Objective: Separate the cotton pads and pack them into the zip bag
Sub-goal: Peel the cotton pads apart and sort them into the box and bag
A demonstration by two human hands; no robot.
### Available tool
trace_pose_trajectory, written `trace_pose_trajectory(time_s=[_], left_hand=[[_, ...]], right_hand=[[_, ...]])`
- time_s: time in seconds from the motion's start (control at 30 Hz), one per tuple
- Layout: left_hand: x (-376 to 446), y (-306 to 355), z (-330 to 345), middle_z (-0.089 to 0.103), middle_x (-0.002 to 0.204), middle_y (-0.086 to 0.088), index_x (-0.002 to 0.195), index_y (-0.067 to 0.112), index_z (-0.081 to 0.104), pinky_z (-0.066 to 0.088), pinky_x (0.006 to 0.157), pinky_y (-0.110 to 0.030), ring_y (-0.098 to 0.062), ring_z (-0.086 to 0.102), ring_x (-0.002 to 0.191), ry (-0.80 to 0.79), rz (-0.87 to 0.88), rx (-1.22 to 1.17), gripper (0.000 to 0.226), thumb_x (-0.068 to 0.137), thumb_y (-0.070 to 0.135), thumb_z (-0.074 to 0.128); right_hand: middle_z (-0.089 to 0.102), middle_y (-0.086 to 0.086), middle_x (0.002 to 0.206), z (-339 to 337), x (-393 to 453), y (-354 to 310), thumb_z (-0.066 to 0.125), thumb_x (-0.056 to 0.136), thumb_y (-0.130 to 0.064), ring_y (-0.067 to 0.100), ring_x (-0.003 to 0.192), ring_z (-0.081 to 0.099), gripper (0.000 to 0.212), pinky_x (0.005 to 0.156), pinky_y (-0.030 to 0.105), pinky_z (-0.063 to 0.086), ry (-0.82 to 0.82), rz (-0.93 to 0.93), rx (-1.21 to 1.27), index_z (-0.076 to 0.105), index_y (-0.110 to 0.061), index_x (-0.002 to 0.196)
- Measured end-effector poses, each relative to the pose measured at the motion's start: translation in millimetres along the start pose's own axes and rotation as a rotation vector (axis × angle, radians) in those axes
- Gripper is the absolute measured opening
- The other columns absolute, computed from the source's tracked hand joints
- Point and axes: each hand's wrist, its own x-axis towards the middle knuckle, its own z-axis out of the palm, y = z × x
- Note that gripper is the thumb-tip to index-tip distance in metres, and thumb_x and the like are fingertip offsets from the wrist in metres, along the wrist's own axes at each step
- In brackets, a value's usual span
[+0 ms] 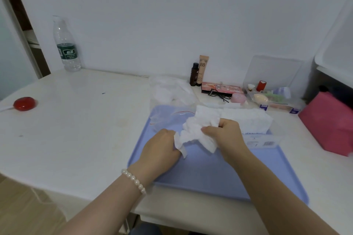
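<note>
Both your hands work over the blue tray (219, 173) at the near edge of the white table (86, 120). Your left hand (162, 147) has its fingers curled round one end of a bunch of white cotton pads (198, 129); a pearl bracelet (133, 179) sits on that wrist. Your right hand (227, 133) pinches the other side of the same bunch, thumb and fingers closed on it. Hands close together, the pads stretched between them, just above the tray.

Behind your right hand: the remaining stack of cotton pads (248, 120) in its clear wrapper, lying on the far right of the tray.

Far left part of the tray: a clear bag (168, 116) with a red line along it, probably the zip bag, though the plastic is hard to make out.

Back of table: water bottle (65, 46) at left, BB cream tube (202, 68) and dark small bottle (194, 74) by the wall, a clear box (271, 82) of cosmetics to the right. Red round object (24, 103) at far left.
</note>
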Motion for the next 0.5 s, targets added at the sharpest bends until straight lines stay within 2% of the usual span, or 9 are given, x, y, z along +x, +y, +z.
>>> trace_pose_trajectory(time_s=[0.03,0.07,0.1,0.13,0.17,0.23,0.3,0.4,0.5], left_hand=[[0,2,1,0.056,0.088,0.004,0.089,0.018,0.053,0.042,0.068,-0.033,-0.025,0.057,0.089,0.035,-0.005,-0.058,0.016,0.080,0.027,0.063],[-1,5,1,0.055,0.098,0.008,0.112,0.019,0.050,0.043,0.075,-0.031,-0.021,0.056,0.096,0.049,-0.035,-0.140,0.039,0.079,0.030,0.067],[-2,8,1,0.051,0.102,0.013,0.127,0.023,0.042,0.040,0.078,-0.026,-0.015,0.054,0.099,0.080,-0.054,-0.242,0.057,0.078,0.031,0.071],[-3,11,0,0.049,0.102,0.016,0.128,0.026,0.039,0.037,0.075,-0.020,-0.011,0.052,0.096,0.128,-0.051,-0.317,0.061,0.077,0.030,0.073],[-5,12,0,0.050,0.099,0.016,0.121,0.026,0.043,0.035,0.071,-0.017,-0.009,0.051,0.089,0.183,-0.012,-0.361,0.053,0.077,0.028,0.074],[-5,10,0,0.058,0.084,0.007,0.092,0.018,0.053,0.034,0.062,-0.019,-0.011,0.050,0.071,0.282,0.043,-0.366,0.027,0.077,0.025,0.074],[-5,4,-2,0.060,0.067,-0.001,0.074,0.008,0.056,0.038,0.060,-0.022,-0.016,0.050,0.064,0.303,0.011,-0.399,0.022,0.077,0.021,0.074],[-5,1,-9,0.065,0.066,-0.008,0.073,0.007,0.063,0.050,0.064,-0.038,-0.026,0.062,0.065,0.223,-0.063,-0.531,0.020,0.077,0.024,0.072],[-8,5,-17,0.066,0.067,-0.002,0.079,0.018,0.067,0.052,0.055,-0.026,-0.017,0.063,0.065,0.113,-0.144,-0.787,0.008,0.086,0.013,0.066]], right_hand=[[0.064,0.016,0.079,0,-1,0,0.065,0.077,0.007,0.024,0.073,0.060,0.008,0.066,0.034,0.046,-0.016,0.002,0.010,0.064,0.013,0.082],[0.065,0.017,0.081,2,-3,0,0.066,0.077,0.007,0.025,0.073,0.061,0.006,0.067,0.034,0.047,-0.028,0.003,0.021,0.065,0.010,0.082],[0.066,0.017,0.082,4,-5,0,0.066,0.078,0.006,0.025,0.074,0.062,0.005,0.068,0.035,0.049,-0.039,0.007,0.035,0.066,0.007,0.082],[0.067,0.018,0.084,6,-6,1,0.066,0.078,0.006,0.026,0.075,0.063,0.004,0.070,0.036,0.050,-0.044,0.017,0.054,0.067,0.004,0.082],[0.068,0.017,0.086,7,-6,3,0.066,0.078,0.006,0.026,0.077,0.064,0.006,0.073,0.038,0.052,-0.043,0.030,0.079,0.067,0.000,0.081],[0.070,0.016,0.092,6,-6,3,0.065,0.079,0.006,0.029,0.085,0.066,0.012,0.080,0.042,0.053,-0.046,0.048,0.142,0.067,-0.005,0.081],[0.070,0.015,0.096,4,-6,1,0.064,0.079,0.007,0.034,0.093,0.066,0.014,0.084,0.050,0.053,-0.057,0.064,0.190,0.067,-0.006,0.084],[0.068,0.016,0.094,-4,-8,-5,0.058,0.080,0.012,0.036,0.087,0.066,0.016,0.067,0.047,0.058,-0.065,0.072,0.250,0.064,-0.002,0.085],[0.068,0.011,0.082,-13,-9,-13,0.053,0.080,0.015,0.029,0.071,0.068,0.021,0.051,0.037,0.056,-0.034,0.038,0.344,0.063,-0.002,0.086]])
